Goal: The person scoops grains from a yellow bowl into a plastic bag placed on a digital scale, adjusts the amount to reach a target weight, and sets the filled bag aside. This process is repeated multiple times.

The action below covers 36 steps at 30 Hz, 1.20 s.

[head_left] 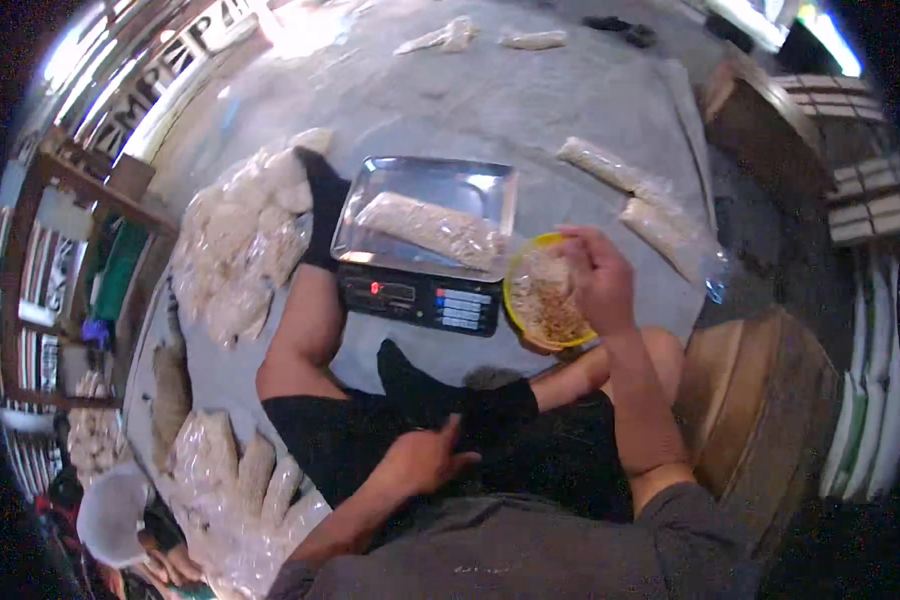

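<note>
My right hand (602, 278) is above the right side of a yellow-rimmed bowl (511, 300), its fingers curled together; what they hold, if anything, is hidden. Small pale and golden-brown bits (550, 305) lie in the bowl. Over my lap, my left hand (422, 463) holds nothing, with the index finger and thumb apart. In front of me stands a digital scale (420, 298) with a shiny metal tray (370, 178) on top. A long clear plastic bag of pale bits (430, 228) lies across this tray, its right end close to the bowl.
Heaped clear bags (235, 240) lie to the left, with more filled bags (240, 480) nearer me. Two long bags (660, 235) lie on the right of the grey sheet (550, 100). Brown cardboard (760, 400) stands right of my knee. Another person's hand (175, 565) shows beside a white container (115, 515).
</note>
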Each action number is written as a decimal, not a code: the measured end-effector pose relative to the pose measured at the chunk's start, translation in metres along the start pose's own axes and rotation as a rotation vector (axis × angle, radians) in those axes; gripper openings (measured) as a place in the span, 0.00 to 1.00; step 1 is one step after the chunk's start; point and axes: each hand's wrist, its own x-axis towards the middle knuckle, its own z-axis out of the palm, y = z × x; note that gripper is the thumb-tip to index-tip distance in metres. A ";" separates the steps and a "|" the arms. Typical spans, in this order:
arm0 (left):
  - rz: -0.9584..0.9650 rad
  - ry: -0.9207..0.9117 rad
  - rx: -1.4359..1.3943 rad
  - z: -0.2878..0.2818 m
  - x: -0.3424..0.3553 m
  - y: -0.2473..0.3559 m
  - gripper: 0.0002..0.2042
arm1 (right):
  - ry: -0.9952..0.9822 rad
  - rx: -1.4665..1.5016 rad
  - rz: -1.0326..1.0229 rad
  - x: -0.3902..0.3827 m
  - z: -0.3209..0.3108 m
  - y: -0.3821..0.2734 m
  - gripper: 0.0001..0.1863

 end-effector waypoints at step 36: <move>0.473 1.277 -0.499 -0.136 0.161 0.052 0.08 | -0.461 -0.672 -0.176 0.041 0.073 0.048 0.14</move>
